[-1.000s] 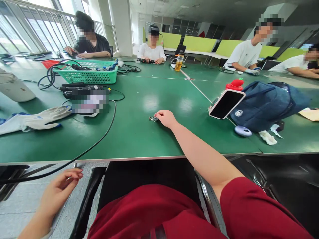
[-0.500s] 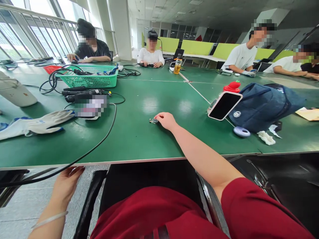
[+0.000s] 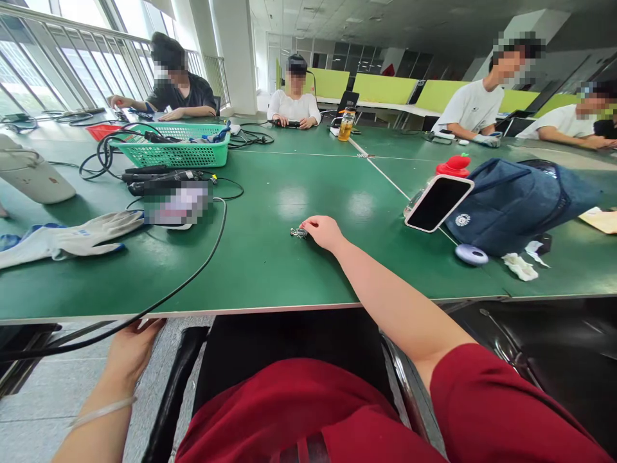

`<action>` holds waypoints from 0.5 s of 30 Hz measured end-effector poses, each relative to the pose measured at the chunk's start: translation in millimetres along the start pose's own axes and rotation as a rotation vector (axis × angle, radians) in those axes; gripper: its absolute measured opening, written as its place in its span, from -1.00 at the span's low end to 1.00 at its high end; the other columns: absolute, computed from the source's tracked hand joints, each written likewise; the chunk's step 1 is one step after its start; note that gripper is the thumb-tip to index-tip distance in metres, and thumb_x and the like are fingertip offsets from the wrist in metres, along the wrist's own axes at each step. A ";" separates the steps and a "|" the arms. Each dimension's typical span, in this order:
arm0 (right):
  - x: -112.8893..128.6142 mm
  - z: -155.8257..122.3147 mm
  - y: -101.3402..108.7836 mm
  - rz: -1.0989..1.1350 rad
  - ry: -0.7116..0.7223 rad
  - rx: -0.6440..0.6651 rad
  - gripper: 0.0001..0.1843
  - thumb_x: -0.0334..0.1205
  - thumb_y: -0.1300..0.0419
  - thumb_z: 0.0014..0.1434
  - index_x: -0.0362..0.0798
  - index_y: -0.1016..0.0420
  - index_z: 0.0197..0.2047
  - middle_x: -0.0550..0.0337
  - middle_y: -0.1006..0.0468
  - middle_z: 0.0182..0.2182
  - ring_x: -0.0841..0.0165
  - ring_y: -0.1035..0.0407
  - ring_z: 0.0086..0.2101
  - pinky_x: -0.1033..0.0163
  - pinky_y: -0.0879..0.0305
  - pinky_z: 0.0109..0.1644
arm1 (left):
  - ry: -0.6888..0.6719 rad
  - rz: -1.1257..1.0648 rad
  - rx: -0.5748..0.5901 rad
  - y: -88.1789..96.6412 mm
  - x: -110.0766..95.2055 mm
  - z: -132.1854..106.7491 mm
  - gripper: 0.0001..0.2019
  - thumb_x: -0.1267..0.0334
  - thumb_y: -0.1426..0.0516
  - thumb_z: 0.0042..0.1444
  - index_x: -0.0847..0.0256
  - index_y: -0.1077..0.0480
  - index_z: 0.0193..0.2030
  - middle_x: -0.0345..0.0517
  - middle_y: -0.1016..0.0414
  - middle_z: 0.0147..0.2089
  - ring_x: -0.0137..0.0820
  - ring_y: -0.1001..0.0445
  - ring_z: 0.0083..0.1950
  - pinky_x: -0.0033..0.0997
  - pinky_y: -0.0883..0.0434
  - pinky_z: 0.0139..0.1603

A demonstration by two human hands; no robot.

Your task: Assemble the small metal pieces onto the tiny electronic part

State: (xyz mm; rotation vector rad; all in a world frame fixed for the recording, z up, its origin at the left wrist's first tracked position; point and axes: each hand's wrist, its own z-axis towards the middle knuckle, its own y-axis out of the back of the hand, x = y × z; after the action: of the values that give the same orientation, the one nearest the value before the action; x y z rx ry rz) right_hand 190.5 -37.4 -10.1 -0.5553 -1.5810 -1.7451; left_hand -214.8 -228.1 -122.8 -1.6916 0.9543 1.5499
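My right hand (image 3: 324,232) reaches over the green table (image 3: 260,270), its fingertips pinched on a small silvery metal chain (image 3: 298,233). Part of that chain sticks out to the left of the fingers, at or just above the table top; its finer shape is too small to make out. Below the front edge of the table, at the left, is my left hand (image 3: 131,352), with a pale band (image 3: 103,411) around the wrist. Its fingers go under the table edge and are mostly hidden.
A black cable (image 3: 202,267) hangs over the front edge. White-and-blue gloves (image 3: 81,236), a blurred-out object (image 3: 178,204) and a green basket (image 3: 176,151) lie left. At right are a propped phone (image 3: 439,202), a blue bag (image 3: 515,206) and a purple disc (image 3: 471,254). Several people sit around.
The view has shifted slightly. My right hand keeps its pinch on the metal chain in nearly the same spot. A person at the far left has moved a hand outward.
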 end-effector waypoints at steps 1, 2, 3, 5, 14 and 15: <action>-0.7 0.4 -0.4 0.001 0.004 -0.001 -0.75 -0.22 -0.08 0.17 -0.08 -0.59 -0.32 0.19 -0.59 -0.37 0.43 -0.36 -0.37 0.33 -0.19 -0.27 | -0.011 0.013 0.006 1.2 1.6 0.7 -0.63 0.40 -0.31 -0.30 0.16 -0.39 -0.26 -0.28 -0.53 -0.08 -0.32 -0.42 0.12 -0.27 -0.17 0.32; -1.2 0.6 -0.8 0.000 0.007 -0.002 -0.74 -0.21 -0.08 0.17 -0.08 -0.59 -0.32 0.19 -0.58 -0.38 0.43 -0.36 -0.38 0.33 -0.19 -0.28 | -0.017 0.024 0.011 2.0 2.9 1.1 -0.64 0.40 -0.31 -0.29 0.16 -0.39 -0.27 -0.29 -0.52 -0.07 -0.32 -0.41 0.14 -0.27 -0.16 0.33; -1.5 0.8 -1.0 -0.002 0.010 -0.003 -0.74 -0.21 -0.08 0.17 -0.08 -0.59 -0.32 0.19 -0.58 -0.39 0.43 -0.35 -0.39 0.33 -0.19 -0.28 | -0.013 0.032 0.013 2.5 3.6 1.3 -0.64 0.40 -0.31 -0.29 0.15 -0.39 -0.27 -0.29 -0.52 -0.06 -0.32 -0.40 0.15 -0.28 -0.15 0.34; -1.5 0.7 -1.0 -0.002 0.013 -0.003 -0.74 -0.21 -0.08 0.17 -0.07 -0.59 -0.32 0.20 -0.58 -0.40 0.43 -0.35 -0.40 0.33 -0.19 -0.29 | 0.008 0.037 0.009 2.3 3.7 1.0 -0.66 0.40 -0.31 -0.27 0.16 -0.38 -0.28 -0.30 -0.51 -0.05 -0.33 -0.40 0.16 -0.30 -0.15 0.33; 1.0 0.0 -0.4 -0.001 0.010 -0.010 -0.77 -0.24 -0.10 0.17 -0.07 -0.59 -0.34 0.18 -0.60 -0.38 0.41 -0.39 -0.36 0.32 -0.22 -0.24 | 0.074 0.001 -0.049 3.6 5.1 0.8 -0.68 0.45 -0.29 -0.28 0.16 -0.36 -0.33 -0.36 -0.53 -0.15 -0.42 -0.46 0.03 -0.33 -0.25 0.27; 0.8 0.1 -0.5 -0.001 0.010 -0.011 -0.77 -0.24 -0.11 0.17 -0.07 -0.59 -0.34 0.18 -0.60 -0.38 0.41 -0.39 -0.37 0.32 -0.22 -0.24 | 0.066 0.010 -0.048 3.9 5.2 0.5 -0.68 0.44 -0.29 -0.28 0.16 -0.36 -0.32 -0.36 -0.53 -0.16 -0.41 -0.47 0.01 -0.31 -0.28 0.26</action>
State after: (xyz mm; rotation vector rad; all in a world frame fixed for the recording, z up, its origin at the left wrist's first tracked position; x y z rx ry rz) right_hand 189.6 -37.4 -9.9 -0.5503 -1.5663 -1.7561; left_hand -218.2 -230.2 -128.0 -1.7840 0.9681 1.5429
